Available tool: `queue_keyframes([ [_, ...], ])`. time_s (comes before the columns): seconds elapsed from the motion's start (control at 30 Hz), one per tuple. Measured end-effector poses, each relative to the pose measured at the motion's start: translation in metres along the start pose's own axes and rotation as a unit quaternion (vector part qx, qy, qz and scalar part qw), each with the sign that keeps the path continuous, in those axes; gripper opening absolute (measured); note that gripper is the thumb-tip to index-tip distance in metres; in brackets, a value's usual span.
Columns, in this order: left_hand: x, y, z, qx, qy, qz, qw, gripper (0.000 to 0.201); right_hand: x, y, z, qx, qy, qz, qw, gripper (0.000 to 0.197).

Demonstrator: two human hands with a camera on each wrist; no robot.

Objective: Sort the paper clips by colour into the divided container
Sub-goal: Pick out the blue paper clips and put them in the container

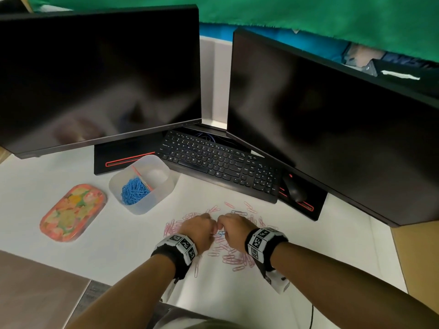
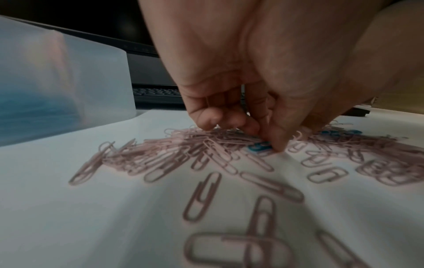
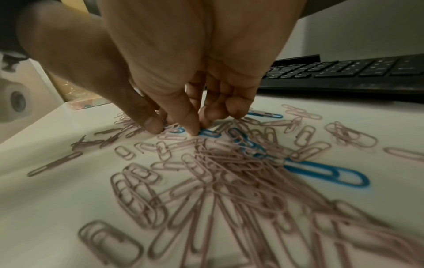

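Note:
Many pink paper clips (image 1: pixel 232 256) lie scattered on white paper, with a few blue ones (image 3: pixel 325 173) mixed in. Both hands are down on the pile, knuckle to knuckle. My left hand (image 2: pixel 263 137) has its fingers curled, and thumb and forefinger pinch a blue clip (image 2: pixel 259 146) that still lies on the paper. My right hand (image 3: pixel 199 127) pinches another blue clip (image 3: pixel 210 133) the same way. The frosted divided container (image 1: pixel 164 186) stands to the far left of the hands. Its left compartment holds a heap of blue clips (image 1: pixel 134 191). Its right compartment looks empty.
A floral lid (image 1: pixel 73 212) lies left of the container. A black keyboard (image 1: pixel 221 162) and mouse (image 1: pixel 294 189) sit just behind the clip pile, under two dark monitors (image 1: pixel 99 79). Bare white paper stretches between the pile and the lid.

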State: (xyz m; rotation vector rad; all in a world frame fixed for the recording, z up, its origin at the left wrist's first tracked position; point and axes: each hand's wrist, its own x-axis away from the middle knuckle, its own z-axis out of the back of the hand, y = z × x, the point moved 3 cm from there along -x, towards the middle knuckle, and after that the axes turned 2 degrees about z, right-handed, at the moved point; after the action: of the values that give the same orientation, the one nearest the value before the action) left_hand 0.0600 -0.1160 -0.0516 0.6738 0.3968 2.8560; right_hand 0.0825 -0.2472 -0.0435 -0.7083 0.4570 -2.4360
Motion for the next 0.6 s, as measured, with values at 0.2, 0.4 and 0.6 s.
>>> queue_keyframes([
  [0.2,-0.002,0.002,-0.002,-0.004,-0.006,0.006,1.0,0.016,0.002,0.007,0.0,-0.021,-0.004,-0.024,0.999,0.032],
  [0.4,0.002,-0.005,0.001,0.068,0.022,0.012,0.997,0.008,0.015,0.033,0.019,-0.107,0.046,-0.069,0.991,0.012],
  [0.6,0.003,-0.007,0.012,0.17,0.032,0.049,0.984,0.014,0.029,0.068,0.036,-0.212,0.077,-0.131,0.965,0.02],
])
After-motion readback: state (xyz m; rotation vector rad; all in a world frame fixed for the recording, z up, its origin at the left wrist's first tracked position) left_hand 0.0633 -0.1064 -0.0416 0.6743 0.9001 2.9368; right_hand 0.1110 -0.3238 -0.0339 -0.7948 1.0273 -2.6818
